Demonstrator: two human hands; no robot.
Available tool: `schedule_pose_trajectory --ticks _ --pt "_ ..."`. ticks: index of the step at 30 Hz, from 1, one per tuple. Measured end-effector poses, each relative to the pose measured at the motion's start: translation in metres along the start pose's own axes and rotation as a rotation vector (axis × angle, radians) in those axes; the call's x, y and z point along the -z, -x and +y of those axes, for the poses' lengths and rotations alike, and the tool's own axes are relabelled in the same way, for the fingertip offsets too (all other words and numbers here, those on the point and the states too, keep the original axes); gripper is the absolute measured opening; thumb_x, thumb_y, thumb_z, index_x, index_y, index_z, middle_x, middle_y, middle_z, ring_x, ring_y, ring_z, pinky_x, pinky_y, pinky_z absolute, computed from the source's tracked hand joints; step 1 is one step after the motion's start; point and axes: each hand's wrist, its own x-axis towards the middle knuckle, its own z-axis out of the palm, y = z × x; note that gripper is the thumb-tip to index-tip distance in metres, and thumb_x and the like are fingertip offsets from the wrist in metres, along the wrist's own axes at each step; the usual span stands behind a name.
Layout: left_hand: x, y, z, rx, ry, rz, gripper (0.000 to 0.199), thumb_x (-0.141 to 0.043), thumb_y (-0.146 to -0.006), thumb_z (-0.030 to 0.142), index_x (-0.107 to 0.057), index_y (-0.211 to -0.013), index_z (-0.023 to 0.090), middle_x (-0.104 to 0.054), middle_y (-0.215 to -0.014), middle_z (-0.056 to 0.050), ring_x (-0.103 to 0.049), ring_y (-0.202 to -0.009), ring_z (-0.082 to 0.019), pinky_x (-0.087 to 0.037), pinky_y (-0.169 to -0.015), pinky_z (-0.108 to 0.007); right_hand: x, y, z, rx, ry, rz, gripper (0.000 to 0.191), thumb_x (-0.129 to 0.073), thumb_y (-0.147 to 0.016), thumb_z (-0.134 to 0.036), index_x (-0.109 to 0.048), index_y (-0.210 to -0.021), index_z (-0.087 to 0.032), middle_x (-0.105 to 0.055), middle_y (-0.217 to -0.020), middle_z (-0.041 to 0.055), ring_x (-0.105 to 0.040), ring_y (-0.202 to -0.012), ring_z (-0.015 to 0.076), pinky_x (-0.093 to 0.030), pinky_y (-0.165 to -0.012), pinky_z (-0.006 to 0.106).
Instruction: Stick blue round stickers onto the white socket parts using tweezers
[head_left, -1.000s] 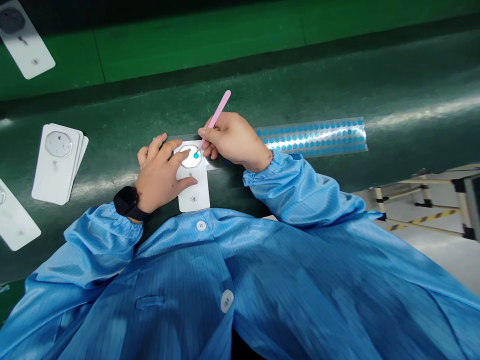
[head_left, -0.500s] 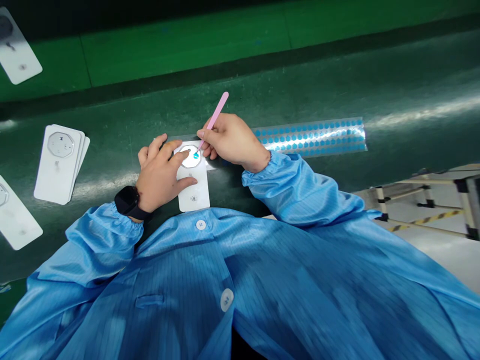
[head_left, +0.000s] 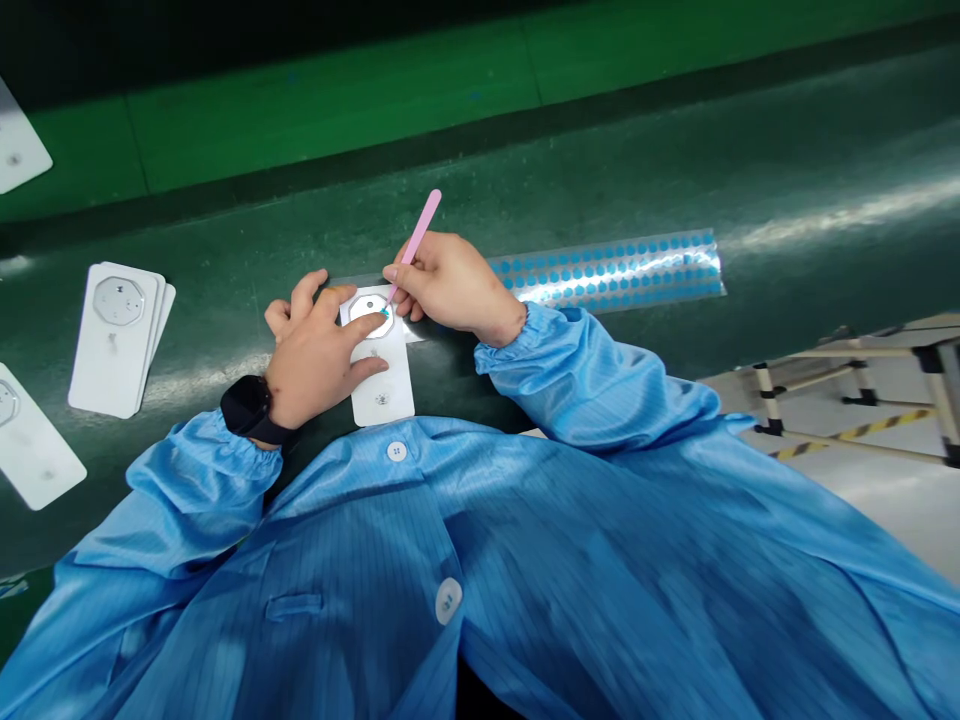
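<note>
Forefinger of half-open, empty left hand has moved onto dot; right hand pinches tweezers, whose slip could shift dot.

Your coat is blue cloth, finely striped in the weave, with a satiny sheen along its creases; its buttons look like smooth, pale plastic. The white panel in front of you is smooth, with a soft, low sheen, and looks like plastic; your stacked panels have the same finish. Your pink tool looks evenly coated and smooth. The dotted sheet is clear, glossy plastic film, glaring white where light strikes it. Your dark watch has a smooth face. Beneath, your green counter is smooth and semi-glossy, lightly scuffed, with streaky reflections.
</note>
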Motion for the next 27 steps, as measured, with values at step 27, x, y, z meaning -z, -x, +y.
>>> schedule_pose_trajectory --ticks 27 --pt "0.012 -0.007 0.014 0.076 -0.038 -0.082 0.046 -0.091 -0.089 0.037 -0.078 -0.129 0.018 -0.062 -0.158 -0.024 -0.044 -0.15 -0.051 -0.044 -0.111 -0.068 0.012 0.012 0.023 0.483 0.547 -0.023 0.033 -0.059 -0.11 -0.046 -0.075 -0.104 -0.018 -0.077 -0.096 0.0065 -0.07 -0.09 0.0227 -0.048 -0.083 0.033"
